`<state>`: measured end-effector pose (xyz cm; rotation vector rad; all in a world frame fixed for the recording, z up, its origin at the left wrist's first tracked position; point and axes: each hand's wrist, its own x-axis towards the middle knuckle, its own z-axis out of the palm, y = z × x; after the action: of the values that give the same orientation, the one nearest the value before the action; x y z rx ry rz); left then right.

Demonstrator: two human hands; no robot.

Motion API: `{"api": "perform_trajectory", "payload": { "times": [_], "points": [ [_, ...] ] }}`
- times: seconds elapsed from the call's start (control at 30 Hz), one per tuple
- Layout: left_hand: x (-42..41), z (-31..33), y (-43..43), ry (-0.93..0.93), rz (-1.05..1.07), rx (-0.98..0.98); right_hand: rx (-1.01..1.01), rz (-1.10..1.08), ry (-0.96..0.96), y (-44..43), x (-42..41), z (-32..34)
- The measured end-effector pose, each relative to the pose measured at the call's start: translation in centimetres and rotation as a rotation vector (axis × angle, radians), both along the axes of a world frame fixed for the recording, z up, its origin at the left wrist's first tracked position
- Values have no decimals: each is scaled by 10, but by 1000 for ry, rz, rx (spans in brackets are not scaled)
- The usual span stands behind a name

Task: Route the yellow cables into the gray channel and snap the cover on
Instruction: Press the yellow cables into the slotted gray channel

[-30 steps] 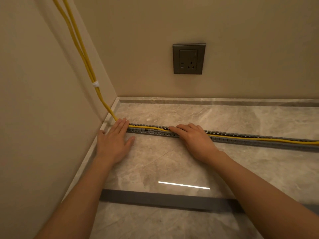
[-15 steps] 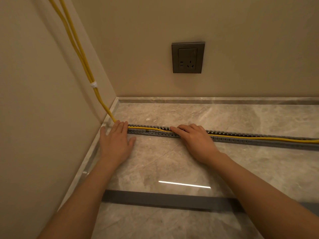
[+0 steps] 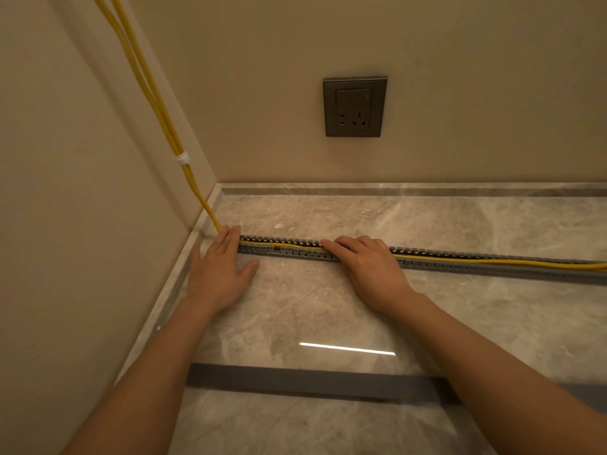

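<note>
Fingers [image 3: 230, 236] of the left hand [image 3: 218, 274] lie flat and extended, gripping nothing, their tips pressing on the yellow cables [image 3: 492, 261] at the left end of the gray channel [image 3: 460, 269]. Fingers [image 3: 338, 246] of the right hand [image 3: 371, 270] are likewise spread and open, laid across the channel just to the 3 o'clock side of the left hand, palm resting on the marble floor [image 3: 328, 307]. The slotted channel runs across the floor from the 9 o'clock corner toward 3 o'clock, its top uncovered. The cables lie inside it along the visible length, then rise at the left end, climbing toward 11 o'clock along the left wall [image 3: 65, 192], bound by a white tie [image 3: 182, 158]. A long flat gray cover [image 3: 312, 382] lies on the floor at 6 o'clock, parallel to the channel and well apart from it, partly hidden beneath both forearms. A gray socket [image 3: 354, 106] is mounted on the far wall at 12 o'clock.
</note>
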<state>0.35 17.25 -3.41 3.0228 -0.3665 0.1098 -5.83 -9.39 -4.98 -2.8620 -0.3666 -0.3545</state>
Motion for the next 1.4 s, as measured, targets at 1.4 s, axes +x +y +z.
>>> {"api": "perform_trajectory", "payload": {
  "times": [1.4],
  "points": [
    [24, 2, -21, 78, 137, -46, 29, 1, 118, -37, -17, 13]
  ]
}}
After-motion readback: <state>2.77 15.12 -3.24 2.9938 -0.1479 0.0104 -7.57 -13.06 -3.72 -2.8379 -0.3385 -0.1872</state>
